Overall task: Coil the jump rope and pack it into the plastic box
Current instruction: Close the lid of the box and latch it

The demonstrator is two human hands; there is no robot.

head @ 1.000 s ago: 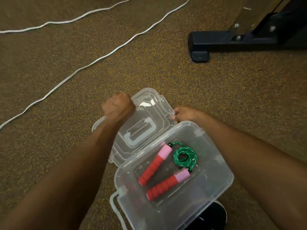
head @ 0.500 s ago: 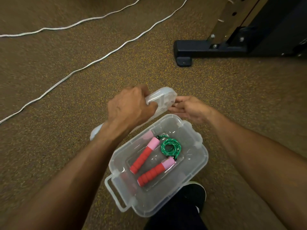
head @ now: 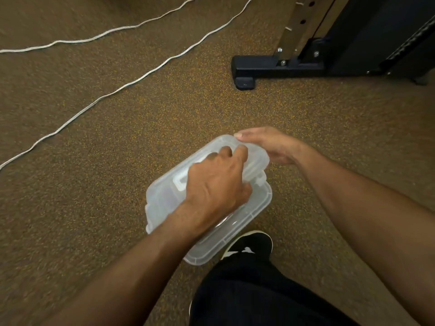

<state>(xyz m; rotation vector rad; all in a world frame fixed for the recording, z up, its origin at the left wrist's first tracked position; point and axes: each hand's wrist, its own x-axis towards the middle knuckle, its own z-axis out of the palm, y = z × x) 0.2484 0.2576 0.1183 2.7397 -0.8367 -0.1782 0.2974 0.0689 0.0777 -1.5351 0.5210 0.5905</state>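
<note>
1. Presumably the rope is inside the box [head: 259, 208], which stands on the floor beside a shoe [head: 251, 243]. The lid [head: 164, 191] and a hand hide the inside, so I cannot confirm it.
2. Lid sits askew over the box, not yet seated, with the box's right rim uncovered.
3. Left hand [head: 216, 184] grasps the lid from above, fingers curled over it, likely to press it shut.
4. Right hand [head: 270, 144] pinches the lid's far corner, likely to steer it onto the rim.
5. Cord [head: 131, 83] and frame [head: 244, 69] lie well apart from these 2 hands.
</note>
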